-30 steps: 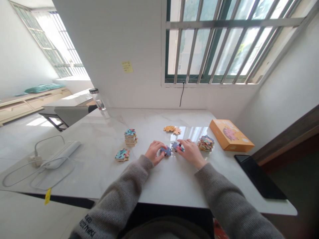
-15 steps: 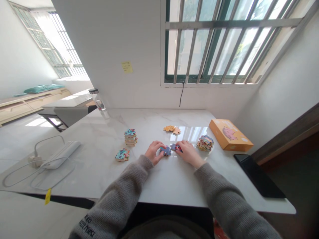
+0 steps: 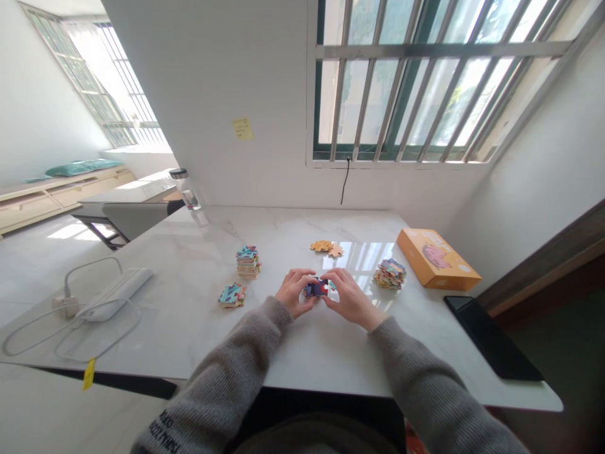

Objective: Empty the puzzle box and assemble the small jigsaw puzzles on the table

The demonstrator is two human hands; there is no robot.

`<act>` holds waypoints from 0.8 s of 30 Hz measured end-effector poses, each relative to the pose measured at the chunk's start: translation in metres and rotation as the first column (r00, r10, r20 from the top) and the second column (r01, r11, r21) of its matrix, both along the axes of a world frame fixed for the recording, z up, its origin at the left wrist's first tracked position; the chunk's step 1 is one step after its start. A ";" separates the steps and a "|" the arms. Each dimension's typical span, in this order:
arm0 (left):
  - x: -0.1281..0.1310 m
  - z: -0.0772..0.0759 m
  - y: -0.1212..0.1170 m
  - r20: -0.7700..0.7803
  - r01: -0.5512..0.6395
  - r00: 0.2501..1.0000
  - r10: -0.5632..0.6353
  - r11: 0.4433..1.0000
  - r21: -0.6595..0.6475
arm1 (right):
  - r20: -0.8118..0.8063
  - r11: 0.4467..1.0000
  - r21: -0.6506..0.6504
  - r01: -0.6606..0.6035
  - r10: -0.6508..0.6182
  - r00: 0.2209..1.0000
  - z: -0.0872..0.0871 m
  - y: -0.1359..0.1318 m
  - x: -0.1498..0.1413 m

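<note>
Left hand (image 3: 293,293): curled, with the fingertips pressed against the left side of the jigsaw pieces and the wrist low over the table.

Right hand (image 3: 352,297): also curled and angled inward, its fingers pressed against the right side of the same pieces, nearly meeting the left fingers.

Jigsaw pieces (image 3: 316,288): a small dark blue and red cluster pinched between both hands, just above the tabletop; how many pieces there are is hard to tell.

Sleeves: grey ribbed sweater (image 3: 227,372) on both arms, with dark lettering (image 3: 165,432) near the left cuff's lower edge.

Left of hands: a small pile of puzzle pieces (image 3: 232,295) lies flat, with a taller stack of pieces (image 3: 248,262) behind it.

Right of hands: a loose stack of pieces (image 3: 390,274) sits near an orange puzzle box (image 3: 437,259).

Ahead: orange pieces (image 3: 327,248) lie together on the white marble tabletop (image 3: 302,353).

Table's left side: a white oblong device (image 3: 115,294) with a white cable (image 3: 94,328).

Far edge: a clear glass bottle (image 3: 185,189) stands at the corner, below a yellow sticky note (image 3: 242,128) on the wall.
</note>
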State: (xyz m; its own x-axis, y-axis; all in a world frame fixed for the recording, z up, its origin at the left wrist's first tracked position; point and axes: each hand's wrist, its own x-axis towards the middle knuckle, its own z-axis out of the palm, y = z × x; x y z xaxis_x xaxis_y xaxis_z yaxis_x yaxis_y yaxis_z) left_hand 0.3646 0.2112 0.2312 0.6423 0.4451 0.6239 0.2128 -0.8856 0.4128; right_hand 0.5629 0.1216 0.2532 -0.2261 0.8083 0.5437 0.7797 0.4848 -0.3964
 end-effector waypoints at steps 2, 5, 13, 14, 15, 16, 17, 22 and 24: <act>0.001 0.000 0.000 -0.002 0.010 1.000 -0.010 1.000 0.014 | -0.010 1.000 0.006 -0.015 0.015 1.000 0.001 -0.002 -0.005; 0.000 0.003 -0.001 -0.015 0.010 1.000 -0.010 1.000 0.027 | -0.029 1.000 0.007 -0.031 0.031 0.999 0.002 -0.003 -0.007; -0.020 0.024 0.003 0.099 -0.162 0.982 0.159 0.987 0.015 | -0.167 0.999 0.023 0.023 -0.019 0.986 0.006 -0.008 -0.003; -0.025 0.029 0.006 0.112 -0.183 0.977 0.180 0.983 0.015 | -0.170 1.000 0.016 0.023 -0.020 0.985 0.005 -0.008 -0.002; -0.031 0.034 0.009 0.114 -0.207 0.972 0.204 0.978 0.021 | -0.171 1.000 0.009 0.022 -0.020 0.985 0.004 -0.008 -0.001; -0.038 0.039 0.014 0.108 -0.234 0.967 0.230 0.972 0.031 | -0.172 1.000 0.005 0.023 -0.022 0.985 0.003 -0.007 0.000; -0.047 0.045 0.020 0.095 -0.261 0.962 0.256 0.965 0.040 | -0.174 1.000 0.002 0.025 -0.025 0.984 0.002 -0.007 0.000; -0.101 0.068 0.070 -0.003 -0.298 0.954 0.298 0.954 -0.012 | -0.181 0.999 -0.017 0.036 -0.039 0.983 0.001 -0.007 0.000; -0.122 0.071 0.092 -0.043 -0.302 0.953 0.301 0.953 -0.032 | -0.182 0.999 -0.022 0.033 -0.036 0.983 0.000 -0.007 -0.001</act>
